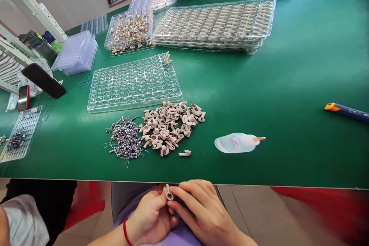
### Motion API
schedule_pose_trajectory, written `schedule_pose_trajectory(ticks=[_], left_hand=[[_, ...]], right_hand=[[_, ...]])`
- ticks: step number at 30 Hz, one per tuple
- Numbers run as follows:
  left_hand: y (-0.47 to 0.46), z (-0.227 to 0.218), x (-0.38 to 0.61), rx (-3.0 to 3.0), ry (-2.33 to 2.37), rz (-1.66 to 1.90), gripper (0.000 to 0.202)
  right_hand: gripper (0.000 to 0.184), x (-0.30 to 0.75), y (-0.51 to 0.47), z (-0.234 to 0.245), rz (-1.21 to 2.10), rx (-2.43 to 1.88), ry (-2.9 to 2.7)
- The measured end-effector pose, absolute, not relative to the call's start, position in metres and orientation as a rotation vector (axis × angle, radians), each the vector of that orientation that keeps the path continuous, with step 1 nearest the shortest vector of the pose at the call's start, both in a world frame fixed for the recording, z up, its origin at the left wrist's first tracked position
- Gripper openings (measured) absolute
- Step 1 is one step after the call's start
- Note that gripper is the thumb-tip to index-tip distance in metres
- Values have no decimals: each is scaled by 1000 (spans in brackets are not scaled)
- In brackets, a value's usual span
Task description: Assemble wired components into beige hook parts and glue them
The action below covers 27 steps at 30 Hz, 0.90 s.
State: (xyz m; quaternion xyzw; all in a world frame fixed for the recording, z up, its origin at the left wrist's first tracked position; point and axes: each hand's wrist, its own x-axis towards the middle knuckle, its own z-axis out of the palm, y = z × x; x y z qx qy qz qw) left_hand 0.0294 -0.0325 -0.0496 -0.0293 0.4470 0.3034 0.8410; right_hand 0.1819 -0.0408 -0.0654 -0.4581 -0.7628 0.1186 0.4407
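Note:
Between my two hands, just off the table's front edge, is a beige earbud shell [170, 196], its hollow side facing up. My left hand [151, 213] pinches it between thumb and fingers. The fingertips of my right hand [198, 207] close in on the shell from the right; whether they also grip a small part is hidden. On the table ahead lies a single earbud shell [185, 153]. Behind it spreads a pile of similar shells [170, 125], with a heap of small wired components [126, 138] on its left.
A squeeze bottle [238, 143] lies right of the piles. Behind them is a clear moulded tray [134, 82] with a few shells in one corner. Filled trays [216, 23] are stacked farther back. A blue-handled tool [347, 112] lies far right, a phone [44, 80] at left.

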Motion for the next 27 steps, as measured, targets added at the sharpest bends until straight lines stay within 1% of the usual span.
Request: schedule_pose_trajectory(ticks=[10,16,27], left_hand=[[-34,-52,30,-48,955,681,42],[-33,-53,31,-39,973,736,38],[-30,-59,42,-83,981,859,36]], right_hand=[[11,180,-40,-66,249,-1140,-1892],[12,178,-40,-67,231,-1143,-1872],[17,175,-38,-69,257,-1141,-1819]])
